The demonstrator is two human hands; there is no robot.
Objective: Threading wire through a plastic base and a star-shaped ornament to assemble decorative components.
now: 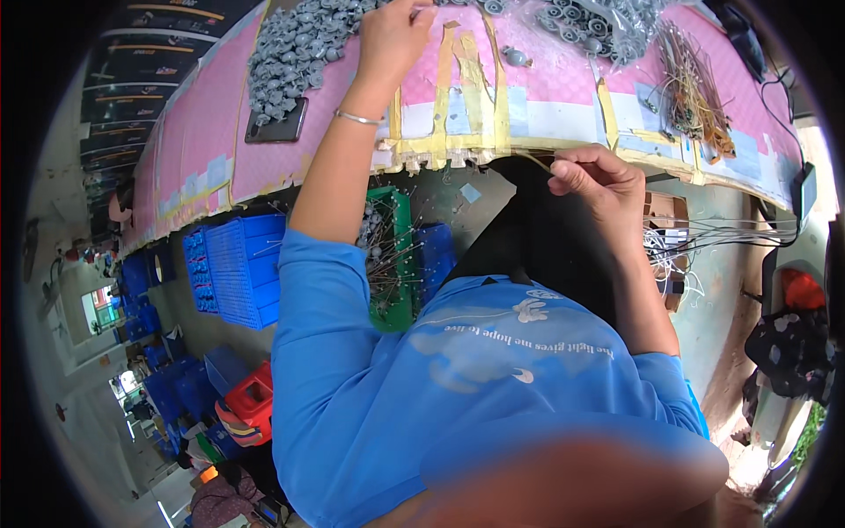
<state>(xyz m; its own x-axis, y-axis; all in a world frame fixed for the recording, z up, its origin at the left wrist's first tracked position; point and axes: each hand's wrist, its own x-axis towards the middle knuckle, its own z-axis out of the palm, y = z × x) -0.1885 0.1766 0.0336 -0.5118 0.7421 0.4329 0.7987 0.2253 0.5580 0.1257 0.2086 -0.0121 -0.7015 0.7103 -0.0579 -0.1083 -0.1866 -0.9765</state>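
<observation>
My left hand (394, 40) reaches to the far side of the table, by the heap of small grey plastic parts (304, 53). Its fingertips are drawn together near the upper edge of the view. What they hold, if anything, is too small to name. Closer to me, over the table's front edge, my right hand (603, 180) pinches a thin yellowish wire (534, 160) between thumb and fingers. The wire's far end is hard to make out. A single grey part (517, 57) lies on the pink table covering (563, 84) between the heap and a clear plastic bag (598, 31) of similar parts.
A bundle of thin wires (695, 92) lies at the table's right. A dark phone (277, 123) rests beside the heap. Below the table are a green crate (400, 255) holding wired parts, blue crates (251, 268) and a cardboard box (664, 211) with white cables.
</observation>
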